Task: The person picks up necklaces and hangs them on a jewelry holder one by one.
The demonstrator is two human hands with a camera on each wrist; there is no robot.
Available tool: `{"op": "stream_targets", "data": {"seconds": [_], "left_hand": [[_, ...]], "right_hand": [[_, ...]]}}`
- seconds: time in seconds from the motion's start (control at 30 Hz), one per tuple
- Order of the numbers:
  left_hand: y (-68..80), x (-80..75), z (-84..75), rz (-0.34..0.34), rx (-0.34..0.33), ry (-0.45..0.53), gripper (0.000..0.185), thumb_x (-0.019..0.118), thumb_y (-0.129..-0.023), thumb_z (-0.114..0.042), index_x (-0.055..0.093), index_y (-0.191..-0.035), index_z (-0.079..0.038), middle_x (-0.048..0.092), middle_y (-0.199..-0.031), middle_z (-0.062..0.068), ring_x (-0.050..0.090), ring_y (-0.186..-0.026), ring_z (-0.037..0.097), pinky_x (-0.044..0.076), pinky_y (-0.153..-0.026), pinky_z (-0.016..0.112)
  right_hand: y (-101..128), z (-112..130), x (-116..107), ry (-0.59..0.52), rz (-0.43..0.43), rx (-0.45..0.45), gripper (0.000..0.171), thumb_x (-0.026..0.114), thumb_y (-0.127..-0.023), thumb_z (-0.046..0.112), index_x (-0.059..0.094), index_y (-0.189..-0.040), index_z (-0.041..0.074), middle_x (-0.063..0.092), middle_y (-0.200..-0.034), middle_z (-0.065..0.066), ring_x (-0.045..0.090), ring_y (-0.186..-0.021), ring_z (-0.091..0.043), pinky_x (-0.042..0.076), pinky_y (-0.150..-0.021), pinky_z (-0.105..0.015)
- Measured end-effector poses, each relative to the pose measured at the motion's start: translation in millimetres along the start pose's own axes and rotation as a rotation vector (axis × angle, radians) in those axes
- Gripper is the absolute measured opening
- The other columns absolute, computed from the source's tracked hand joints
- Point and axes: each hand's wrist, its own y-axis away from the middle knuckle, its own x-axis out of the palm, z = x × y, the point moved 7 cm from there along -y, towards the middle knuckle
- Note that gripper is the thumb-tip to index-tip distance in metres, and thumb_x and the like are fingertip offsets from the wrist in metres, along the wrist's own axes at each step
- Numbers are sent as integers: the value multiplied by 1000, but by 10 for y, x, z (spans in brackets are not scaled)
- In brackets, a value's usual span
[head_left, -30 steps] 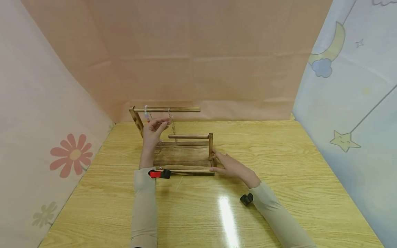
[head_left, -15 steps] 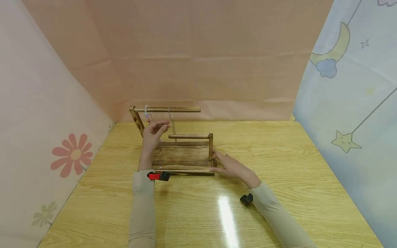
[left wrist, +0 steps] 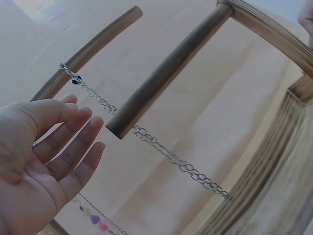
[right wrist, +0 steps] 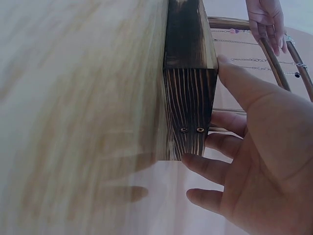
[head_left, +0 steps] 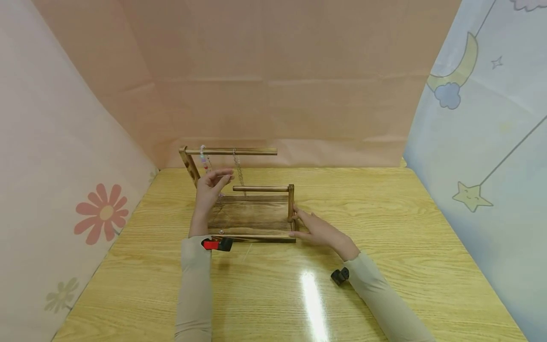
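A dark wooden stand sits on the table, with a tall left post, a long upper rod and a shorter lower rod. A metal chain and a beaded chain hang from the upper rod. My left hand is raised beside the chains, palm open, fingers straight, holding nothing. The left wrist view shows the same left hand just short of the chain. My right hand rests on the stand's right post, thumb and fingertips touching the wood.
The stand rests on a yellow wooden table, walled by a pink backdrop behind, a flower-print sheet on the left and a star-print sheet on the right. A red-and-black device sits on my left wrist, a black one on my right.
My left hand has sunk a little, away from the upper rod and the chain. The right hand stays on the post.
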Motion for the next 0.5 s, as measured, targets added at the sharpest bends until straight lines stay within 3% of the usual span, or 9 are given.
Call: {"op": "stream_targets", "data": {"seconds": [0.07,0.17,0.27,0.37,0.43,0.5], "left_hand": [[9,-4,18,5,-14,-20,25,57,-92,-6,60,-111,10,62,-111,24,64,-94,20,52,-71,19],[22,-10,43,11,-29,-46,24,58,-92,-7,61,-109,9,60,-111,27,64,-93,21,50,-62,17],[30,-22,51,7,-22,-56,24,58,-91,-7,61,-108,10,68,-101,13,64,-88,13,46,-52,17],[32,-30,52,11,-7,-45,25,58,-91,-5,59,-109,13,68,-95,-5,64,-86,9,49,-59,16],[34,-31,48,16,2,-41,25,57,-91,-4,59,-109,14,69,-94,-2,64,-85,7,49,-59,16],[38,-33,42,22,8,-51,25,57,-91,-4,59,-109,14,69,-97,10,64,-84,6,50,-60,17]], "right_hand": [[-2,-2,1,2,3,3,88,53,-90,50,3,-149,9,50,-136,-5,51,-121,-24,11,-114,-52],[-6,-6,0,9,4,10,88,53,-90,50,1,-150,11,50,-135,-4,50,-123,-24,11,-114,-51],[-6,-9,0,9,2,10,89,53,-90,50,1,-150,11,51,-134,-3,49,-123,-24,11,-114,-51],[-4,-14,2,7,2,12,89,53,-89,51,2,-150,11,50,-135,-3,49,-123,-23,11,-114,-51],[-5,-19,5,8,6,19,89,53,-89,52,1,-150,12,50,-135,-2,50,-122,-22,11,-114,-50],[-4,-17,4,3,4,14,88,53,-90,51,1,-150,11,50,-136,-3,51,-121,-23,11,-114,-51]]}}
